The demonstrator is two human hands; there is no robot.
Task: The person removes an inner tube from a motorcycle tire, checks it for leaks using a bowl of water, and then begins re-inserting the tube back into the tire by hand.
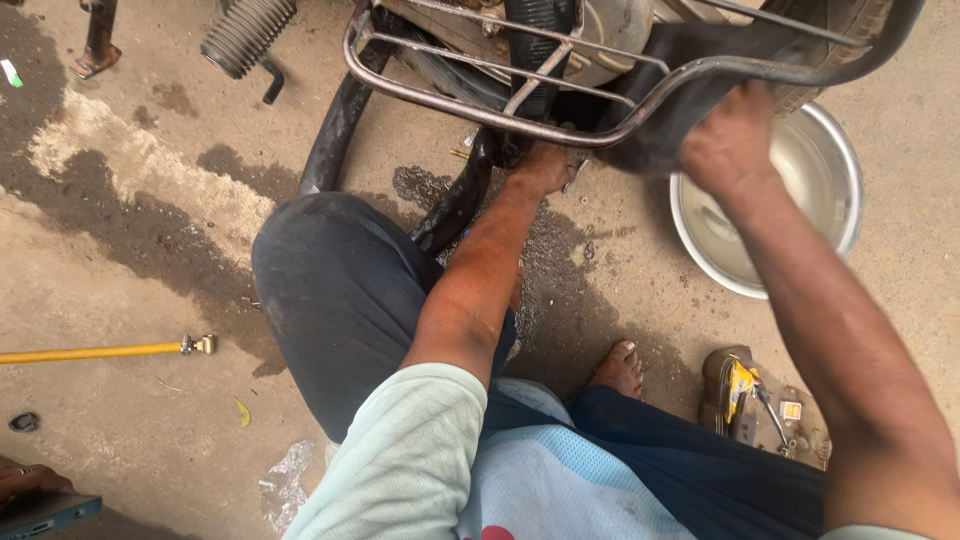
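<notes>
pale sleeve and blue shirt fill the lower frame, with a dark trouser knee (340, 290) raised just beyond.

black rubber tube (345, 120): loops down from under the metal rack (520, 125) at top centre, past the knee toward the wet concrete floor (130, 250). judged soft, floppy and light; dull matte surface, probably slick where the floor's damp has reached it. best taken with a full wrap of the fingers on a dry stretch, not pinched.

left hand (545, 165): pushed under the rack edge at the tube's dark end; fingers hidden, so cannot tell how far its grip is closed or on what.

right hand (730, 140): grip wrapped over the rack's rim, pressing a black flap (680, 110) against it.

rack: thin bent steel rod, rusty brown, stiff.

outward: shiny steel bowl (830, 180) on the floor under the right forearm; bare foot (620, 368); worn sandal (765, 405); yellow rod (90, 351) with a metal tip at left; ribbed black spring (245, 35) at top left.
</notes>
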